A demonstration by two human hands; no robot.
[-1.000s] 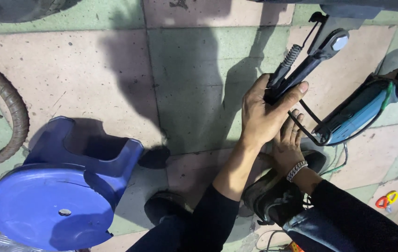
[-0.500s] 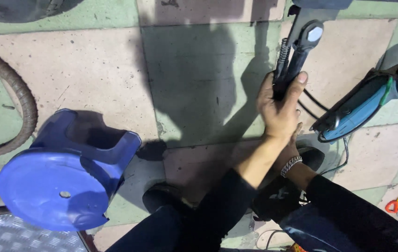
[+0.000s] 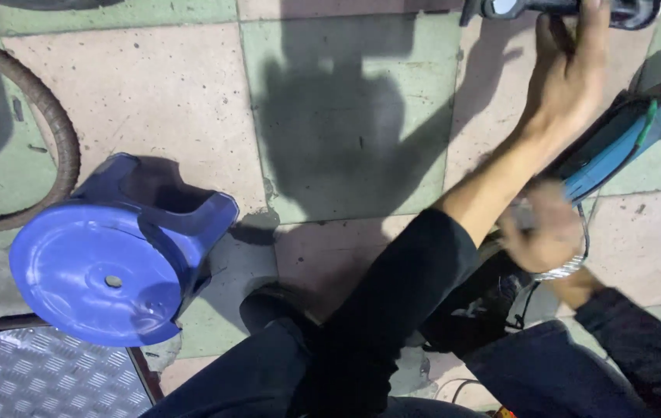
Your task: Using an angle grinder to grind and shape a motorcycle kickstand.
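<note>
At the frame's top edge, our left hand [image 3: 566, 73] closes around a black tool [image 3: 555, 8]. Our right hand [image 3: 547, 232], blurred, sits below beside the blue angle grinder [image 3: 617, 143]; we cannot tell its grip.

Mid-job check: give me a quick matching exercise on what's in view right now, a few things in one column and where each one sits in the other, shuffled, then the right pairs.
Things:
1. blue plastic stool
2. dark handled tool
3. blue angle grinder
4. tyre

Places:
A. top edge, under the left hand
B. far left, curving over the tiles
C. lower left, lying on its side
D. right, beyond the blurred right hand

Pairs: 1-C, 2-A, 3-D, 4-B
</note>
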